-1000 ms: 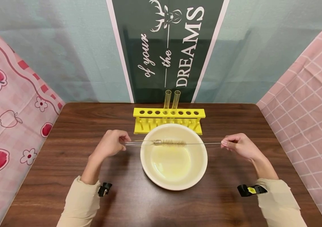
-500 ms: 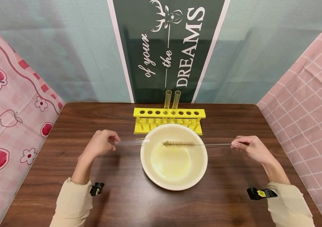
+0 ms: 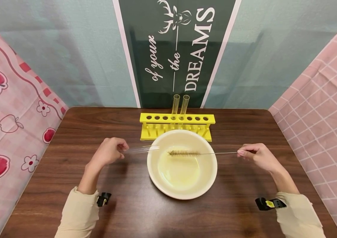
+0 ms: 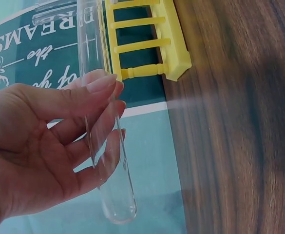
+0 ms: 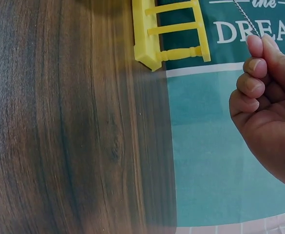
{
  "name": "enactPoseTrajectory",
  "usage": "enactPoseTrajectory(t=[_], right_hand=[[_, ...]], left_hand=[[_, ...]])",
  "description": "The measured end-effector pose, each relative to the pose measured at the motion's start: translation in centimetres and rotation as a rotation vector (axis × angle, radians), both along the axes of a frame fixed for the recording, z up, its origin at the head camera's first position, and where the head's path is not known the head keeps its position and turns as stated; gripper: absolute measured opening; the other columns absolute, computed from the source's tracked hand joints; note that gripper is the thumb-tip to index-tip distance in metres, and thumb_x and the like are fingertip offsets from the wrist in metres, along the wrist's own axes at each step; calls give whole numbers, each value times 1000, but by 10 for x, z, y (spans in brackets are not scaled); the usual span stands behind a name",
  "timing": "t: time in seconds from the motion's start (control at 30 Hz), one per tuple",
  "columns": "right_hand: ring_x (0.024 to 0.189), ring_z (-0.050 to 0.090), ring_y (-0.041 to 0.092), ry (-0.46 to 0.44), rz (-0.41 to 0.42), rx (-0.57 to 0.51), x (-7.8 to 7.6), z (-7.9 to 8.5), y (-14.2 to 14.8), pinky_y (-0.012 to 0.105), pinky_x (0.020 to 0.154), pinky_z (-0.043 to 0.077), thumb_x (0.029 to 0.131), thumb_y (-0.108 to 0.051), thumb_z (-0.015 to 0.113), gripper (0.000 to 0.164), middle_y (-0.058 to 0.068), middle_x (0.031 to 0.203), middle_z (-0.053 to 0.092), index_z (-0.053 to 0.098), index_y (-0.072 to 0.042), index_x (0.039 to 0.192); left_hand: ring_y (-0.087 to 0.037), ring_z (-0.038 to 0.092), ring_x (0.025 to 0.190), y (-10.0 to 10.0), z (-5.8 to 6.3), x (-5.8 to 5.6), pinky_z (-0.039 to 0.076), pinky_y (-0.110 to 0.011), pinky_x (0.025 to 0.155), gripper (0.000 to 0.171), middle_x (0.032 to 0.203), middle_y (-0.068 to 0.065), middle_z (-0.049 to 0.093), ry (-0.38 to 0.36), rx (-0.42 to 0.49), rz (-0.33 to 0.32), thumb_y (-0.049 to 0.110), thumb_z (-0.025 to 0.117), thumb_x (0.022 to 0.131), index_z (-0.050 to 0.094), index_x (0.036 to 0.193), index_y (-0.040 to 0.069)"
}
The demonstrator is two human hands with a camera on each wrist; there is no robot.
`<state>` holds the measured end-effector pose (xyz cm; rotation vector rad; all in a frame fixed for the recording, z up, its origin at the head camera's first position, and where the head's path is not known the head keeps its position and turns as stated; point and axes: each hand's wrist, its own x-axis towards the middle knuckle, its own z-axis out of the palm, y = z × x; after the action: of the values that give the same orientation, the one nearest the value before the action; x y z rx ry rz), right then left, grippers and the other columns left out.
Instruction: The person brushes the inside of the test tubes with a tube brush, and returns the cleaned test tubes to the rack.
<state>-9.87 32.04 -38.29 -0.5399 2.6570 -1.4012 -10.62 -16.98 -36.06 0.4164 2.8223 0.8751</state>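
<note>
My left hand (image 3: 109, 152) pinches a clear glass test tube (image 4: 117, 195) between thumb and fingers. In the head view the tube lies nearly level, its mouth over the left rim of a cream bowl (image 3: 211, 172). On the other side my right hand (image 3: 257, 156) pinches the thin twisted wire handle of a test tube brush (image 3: 184, 153). The bristles hang above the bowl, apart from the tube's mouth, pointing left. Pale yellowish liquid seems to lie in the bowl. In the right wrist view only the wire (image 5: 247, 17) shows; the bristles are out of frame.
Behind the bowl stands a yellow test tube rack (image 3: 207, 118) with two upright test tubes (image 3: 175, 105) in its middle holes. The brown wooden table (image 3: 233, 211) ends at a printed cloth backdrop (image 3: 91, 66), with pink cloths at both sides.
The brush came out of the tube as both hands drew apart. Since half a second ago, the right hand has shifted left with the brush and the left hand slightly right.
</note>
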Motion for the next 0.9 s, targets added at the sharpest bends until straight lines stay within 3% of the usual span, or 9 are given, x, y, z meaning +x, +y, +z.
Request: enactPoseTrajectory(t=[0.17,0.43,0.9], right_hand=[[57,50,9,-1,6,-20,-1,2,-1,24,51,44,85,3,58,11,-5,67,58,65,1,77],[60,51,10,-17,32,-146,-2,4,0,24,53,44,86,6,56,10,-4,70,58,63,6,79],[59,49,10,-16,103,-168,-3,1,-3,26,52,41,84,11,55,17,-2,68,56,65,0,76]], left_hand=[[-21,61,74,4,-1,-1,49,-39,68,23,76,-5,65,6,-9,-1,-10,74,63,67,79,5],[-19,59,72,9,-1,-2,48,-39,67,23,75,-5,63,20,-23,7,-12,73,64,67,79,5],[-17,59,70,14,-3,-3,49,-35,66,22,74,-4,64,14,21,-4,-11,73,64,67,79,4]])
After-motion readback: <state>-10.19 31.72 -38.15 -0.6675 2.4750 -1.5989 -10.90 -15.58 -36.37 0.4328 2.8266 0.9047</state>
